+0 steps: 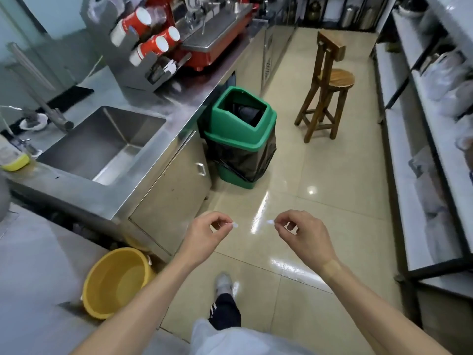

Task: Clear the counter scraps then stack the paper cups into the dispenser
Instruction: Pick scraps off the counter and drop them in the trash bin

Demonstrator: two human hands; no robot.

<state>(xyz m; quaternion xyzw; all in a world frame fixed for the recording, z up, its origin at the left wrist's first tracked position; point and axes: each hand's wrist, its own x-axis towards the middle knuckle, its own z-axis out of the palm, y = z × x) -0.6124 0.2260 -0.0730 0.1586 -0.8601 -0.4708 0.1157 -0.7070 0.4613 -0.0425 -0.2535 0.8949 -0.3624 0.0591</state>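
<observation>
Each hand pinches one small white scrap between thumb and forefinger: the left hand [204, 233] holds the left scrap [235, 224] and the right hand [302, 231] holds the right scrap [270, 222]. The other fingers are curled loosely. Both hands hang over the floor, in front of the body, and the two scraps point toward each other with a gap between them.

The relation that matters is the way to the green bin [243, 129]. It stands on the floor ahead and a little to the left, against the end of the steel worktop [163, 139], and its square opening on top faces up and toward the person. The left hand is the nearer one to this opening; the right hand must cross further. Both are well apart from the bin, so I judge a few steps forward come first, then the drop.

The paper cups [151, 34] lie in the dispenser [133, 73] on the worktop, far left and behind the bin.
</observation>
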